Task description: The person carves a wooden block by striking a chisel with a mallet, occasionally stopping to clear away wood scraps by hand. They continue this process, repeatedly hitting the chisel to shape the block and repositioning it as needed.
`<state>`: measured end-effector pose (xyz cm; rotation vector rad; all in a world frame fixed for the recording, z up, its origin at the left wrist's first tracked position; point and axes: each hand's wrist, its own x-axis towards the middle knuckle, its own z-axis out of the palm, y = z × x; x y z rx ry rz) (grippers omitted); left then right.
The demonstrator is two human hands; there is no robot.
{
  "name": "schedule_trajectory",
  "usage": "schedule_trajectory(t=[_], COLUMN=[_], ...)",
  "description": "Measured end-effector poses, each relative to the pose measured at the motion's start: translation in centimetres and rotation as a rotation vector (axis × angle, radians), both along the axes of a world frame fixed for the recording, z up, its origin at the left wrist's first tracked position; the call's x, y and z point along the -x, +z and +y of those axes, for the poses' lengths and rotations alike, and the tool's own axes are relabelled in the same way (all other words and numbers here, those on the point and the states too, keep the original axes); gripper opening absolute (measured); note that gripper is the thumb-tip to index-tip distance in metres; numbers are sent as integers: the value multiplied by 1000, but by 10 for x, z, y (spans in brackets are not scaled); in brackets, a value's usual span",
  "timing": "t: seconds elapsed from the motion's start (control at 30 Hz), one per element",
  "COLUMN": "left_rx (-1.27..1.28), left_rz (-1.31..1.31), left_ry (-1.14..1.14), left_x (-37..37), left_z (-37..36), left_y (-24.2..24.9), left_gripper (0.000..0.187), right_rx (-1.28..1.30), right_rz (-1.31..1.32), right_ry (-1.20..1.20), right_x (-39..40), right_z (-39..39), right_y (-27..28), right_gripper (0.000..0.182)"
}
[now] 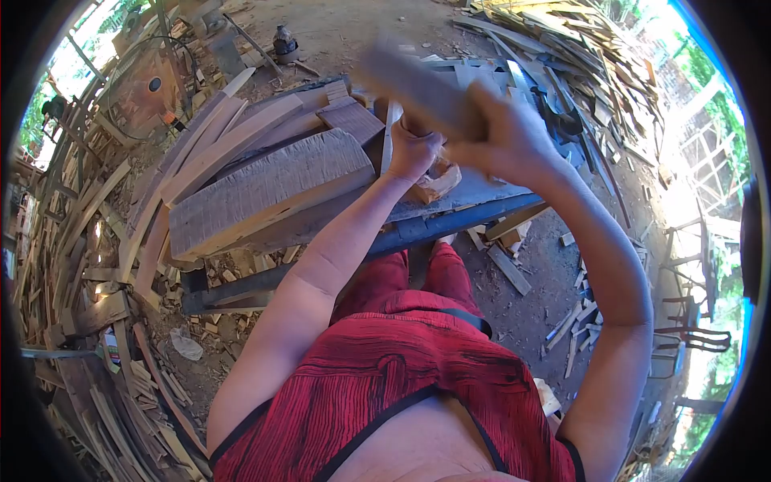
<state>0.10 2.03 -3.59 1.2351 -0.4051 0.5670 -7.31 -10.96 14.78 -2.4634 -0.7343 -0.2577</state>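
Observation:
My right hand (514, 145) is closed around one end of a thick wooden block (418, 88), raised above the bench and smeared by motion. The block slants toward the upper left and passes over my left hand (414, 153). That left hand is closed, its fingers wrapped round something mostly hidden beneath the block. Just below the two hands, a pale piece of wood (438, 185) rests on the workbench (490, 197). To the left of my left forearm lies a large rough-faced timber beam (273, 185).
Long planks (229, 153) lie beside the beam. A heap of wood offcuts (578, 48) fills the far right, and more scrap strips (120, 402) pile up at left. Loose sticks (570, 329) litter the ground near my right arm. A dark bottle (284, 42) stands beyond the bench.

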Motion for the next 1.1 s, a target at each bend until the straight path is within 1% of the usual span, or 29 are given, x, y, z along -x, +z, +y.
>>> schedule_trajectory(t=[0.03, 0.07, 0.1, 0.17, 0.2, 0.27, 0.3, 0.33, 0.37, 0.4, 0.43, 0.47, 0.5, 0.53, 0.57, 0.63, 0.7, 0.73, 0.8, 0.83, 0.87, 0.9, 0.97, 1.0, 1.03, 1.1], left_rx=[31, 62, 62, 258, 259, 439, 437, 492, 545, 566, 565, 482, 398, 348, 346, 93, 79, 41, -1, -48, -95, -96, -209, -215, -214, -183], left_rz=[61, 122, 119, 207, 208, 354, 354, 409, 465, 427, 425, 377, 332, 298, 301, 256, 241, 233, 230, 240, 248, 248, 264, 267, 263, 252], left_ry=[-47, -95, -95, -146, -150, 86, 82, 129, 176, 151, 148, 97, 45, -27, -27, -132, -97, -84, -71, -77, -83, -82, -78, -89, -90, -117], left_x=[3, 5, 5, 8, 8, 4, 1, -2, -5, -4, -3, 0, 3, 7, 11, 15, 10, 10, 11, 12, 13, 14, 16, 16, 15, 14], left_z=[2, 4, 6, 13, 15, 17, 17, 18, 18, 15, 12, 8, 4, 0, -3, -8, -13, -13, -14, -15, -17, -19, -25, -26, -27, -28], left_y=[2, 3, 3, 0, 1, 6, 8, 10, 11, 11, 14, 16, 19, 23, 26, 29, 23, 23, 22, 22, 23, 25, 28, 27, 26, 25], left_gripper=[13, 10, 10, 14, 14, 16, 16, 17, 19, 21, 21, 21, 21, 19, 19, 20, 23, 22, 22, 16, 15, 15, 17, 20, 20, 21], right_rx=[235, 204, 204, -26, -25, -414, -450, -484, -487, -541, -595, -597, -659, -720, -721, -669, -669, -660, -711, -717, -721, -722, -744, -285, -285, 229], right_rz=[-60, -10, -12, 184, 185, 295, 490, 685, 683, 701, 720, 720, 784, 848, 851, 635, 522, 469, 282, 182, 80, 80, -123, -139, -143, 246], right_ry=[-2, -13, -13, -136, -140, -171, -276, -380, -380, -406, -432, -434, -441, -448, -449, -422, -346, -307, -171, -127, -83, -83, 63, -57, -57, -180], right_x=[-3, -3, -5, -8, -13, -26, -21, -13, -10, -8, -5, -5, -2, 0, 0, -2, -3, 1, 10, 13, 14, 12, 6, 1, -2, -3], right_z=[-2, -4, -8, -21, -31, -50, -53, -55, -59, -65, -67, -71, -72, -73, -73, -71, -73, -69, -55, -50, -44, -39, -32, -37, -38, -35], right_y=[-8, -11, -12, -23, -42, -94, -104, -114, -132, -154, -160, -164, -163, -161, -157, -140, -105, -79, -29, -7, 7, 11, 17, 22, 27, 41], right_gripper=[55, 55, 55, 53, 53, 46, 44, 41, 41, 42, 42, 42, 43, 44, 44, 44, 43, 44, 45, 44, 44, 44, 45, 44, 44, 45])
